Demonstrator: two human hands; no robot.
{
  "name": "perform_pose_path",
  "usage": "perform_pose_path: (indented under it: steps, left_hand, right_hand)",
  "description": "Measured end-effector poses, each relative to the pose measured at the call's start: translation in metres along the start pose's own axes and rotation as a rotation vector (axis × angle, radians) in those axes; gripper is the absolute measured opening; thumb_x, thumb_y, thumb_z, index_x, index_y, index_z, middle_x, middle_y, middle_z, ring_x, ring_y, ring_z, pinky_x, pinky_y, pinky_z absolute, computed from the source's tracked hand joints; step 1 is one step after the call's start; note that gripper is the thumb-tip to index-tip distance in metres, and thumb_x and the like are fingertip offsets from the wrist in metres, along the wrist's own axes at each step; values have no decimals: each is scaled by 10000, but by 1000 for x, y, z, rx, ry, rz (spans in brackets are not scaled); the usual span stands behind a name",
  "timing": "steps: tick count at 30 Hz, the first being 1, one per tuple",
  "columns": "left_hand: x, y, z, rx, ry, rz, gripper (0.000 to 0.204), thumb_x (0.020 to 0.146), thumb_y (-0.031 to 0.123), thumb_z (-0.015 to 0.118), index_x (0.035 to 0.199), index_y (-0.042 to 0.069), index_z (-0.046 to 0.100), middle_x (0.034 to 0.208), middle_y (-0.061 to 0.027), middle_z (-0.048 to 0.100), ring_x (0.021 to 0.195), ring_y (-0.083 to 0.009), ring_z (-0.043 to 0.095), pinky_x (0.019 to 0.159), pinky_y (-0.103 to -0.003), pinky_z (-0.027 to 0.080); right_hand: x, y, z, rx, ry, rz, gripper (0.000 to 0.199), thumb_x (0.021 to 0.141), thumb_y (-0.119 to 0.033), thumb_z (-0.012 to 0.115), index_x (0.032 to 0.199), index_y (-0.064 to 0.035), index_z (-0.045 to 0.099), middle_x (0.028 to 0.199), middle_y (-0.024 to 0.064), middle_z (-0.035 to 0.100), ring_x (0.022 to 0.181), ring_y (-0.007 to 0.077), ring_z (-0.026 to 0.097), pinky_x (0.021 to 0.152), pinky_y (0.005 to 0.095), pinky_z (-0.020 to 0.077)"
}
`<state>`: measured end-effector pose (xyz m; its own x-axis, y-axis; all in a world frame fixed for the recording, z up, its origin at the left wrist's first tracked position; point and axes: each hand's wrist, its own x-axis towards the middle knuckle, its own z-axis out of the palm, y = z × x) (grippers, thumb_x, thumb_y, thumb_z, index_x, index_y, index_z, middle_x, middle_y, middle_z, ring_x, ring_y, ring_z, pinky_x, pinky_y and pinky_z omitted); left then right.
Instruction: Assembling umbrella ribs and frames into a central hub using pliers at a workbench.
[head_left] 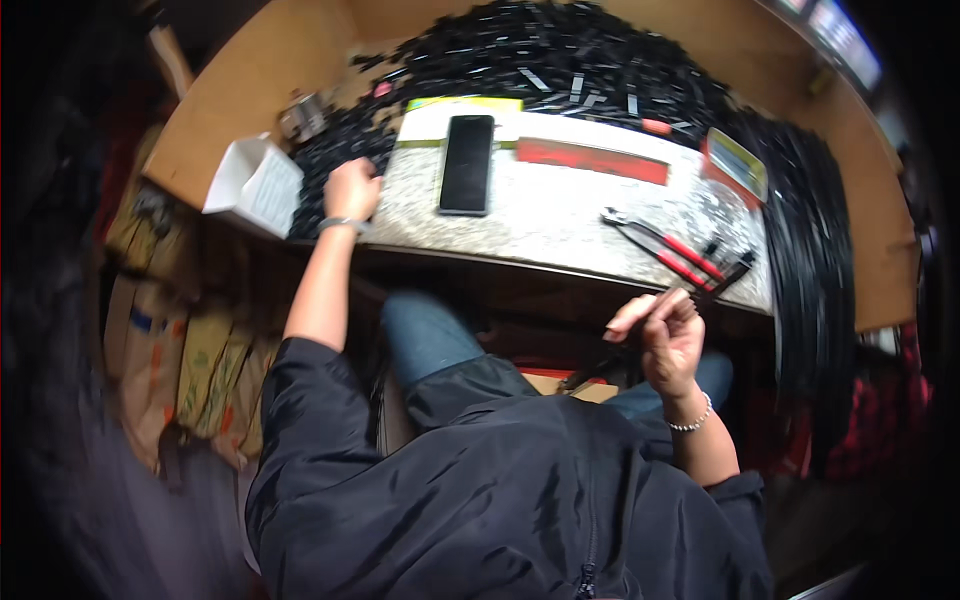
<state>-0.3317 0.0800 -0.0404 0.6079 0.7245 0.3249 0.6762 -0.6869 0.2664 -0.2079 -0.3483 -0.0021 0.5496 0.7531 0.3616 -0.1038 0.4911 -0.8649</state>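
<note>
My left hand [352, 190] is at the left front of the worktop, curled and knuckles up beside a heap of small black pieces [325, 150]. Its fingertips are hidden, so what they hold, if anything, does not show. My right hand [670, 340] is raised above my lap, just off the front edge, with thumb and fingers drawn together. A dark, narrow length [585, 375] shows by this hand; blur hides what it is and how it is gripped. Red-handled pliers [665, 247] lie on the worktop [400, 215] beyond my right hand. Near them is a dark tool end [738, 268].
A black phone [467, 165] lies on the worktop beside a red strip [590, 160]. An open white box [255, 185] stands left; a small tin [737, 165] and clear plastic [718, 212] lie right. Long black strips [808, 260] hang over the right edge. Black pieces [540, 50] are heaped behind.
</note>
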Motion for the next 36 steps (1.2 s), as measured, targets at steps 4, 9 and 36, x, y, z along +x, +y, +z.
perform_pose_path:
  steps: [4, 9, 36]
  left_hand:
    - [-2, 12, -3, -64, 89, -23, 162, 686, 201, 652, 718, 49, 607, 729, -150, 638, 718, -334, 620, 668, -406, 500]
    - [-8, 86, -45, -1137, 79, 119, 212, 863, 81, 578, 1064, 12, 583, 937, -74, 621, 783, -110, 602, 739, -239, 501]
    - [-92, 285, -113, -2080, -993, 203, 276, 871, 6, 531, 1142, -43, 544, 1149, -214, 565, 956, -223, 626, 848, -298, 514]
  right_hand:
    - [-3, 1, -6, 4, -8, 3, 239, 905, -210, 567, 857, -38, 408, 856, 195, 613, 776, 204, 602, 724, 319, 502]
    - [-4, 3, -4, 2, -27, 36, 265, 913, -278, 543, 888, -59, 396, 887, 194, 616, 778, 184, 593, 741, 302, 489]
    - [-3, -4, 3, 14, -7, 125, 314, 925, -321, 520, 1010, -19, 502, 913, 65, 631, 786, 72, 555, 761, 224, 449]
